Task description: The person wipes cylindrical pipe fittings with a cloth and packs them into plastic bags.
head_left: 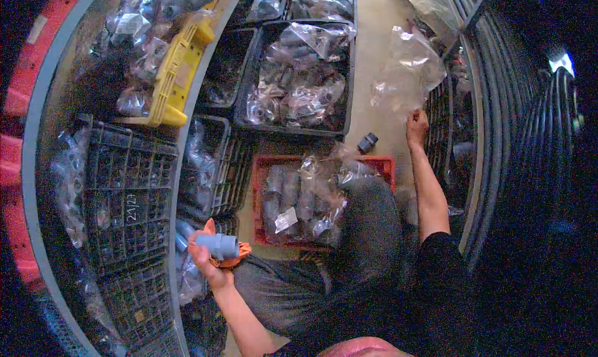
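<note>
My left hand (213, 268) is closed around a grey plastic pipe fitting (215, 245) with a ribbed collar. Something orange and crumpled (243, 252) shows beside the fitting; I cannot make out what it is. On the right, my right hand (417, 130) pinches the lower end of a clear plastic bag (408, 70), which puffs out over the floor. A dark grey fitting (367, 143) lies loose on the floor, left of and below my right hand. In front of my legs, a red crate (260, 232) holds bagged grey fittings.
Black crates (299, 131) with bagged fittings stand at the top middle. Shelving (187, 133) curves along the left, with a yellow bin (177, 77) and a black crate marked in white (131, 189). Long dark pipes (498, 145) run along the right.
</note>
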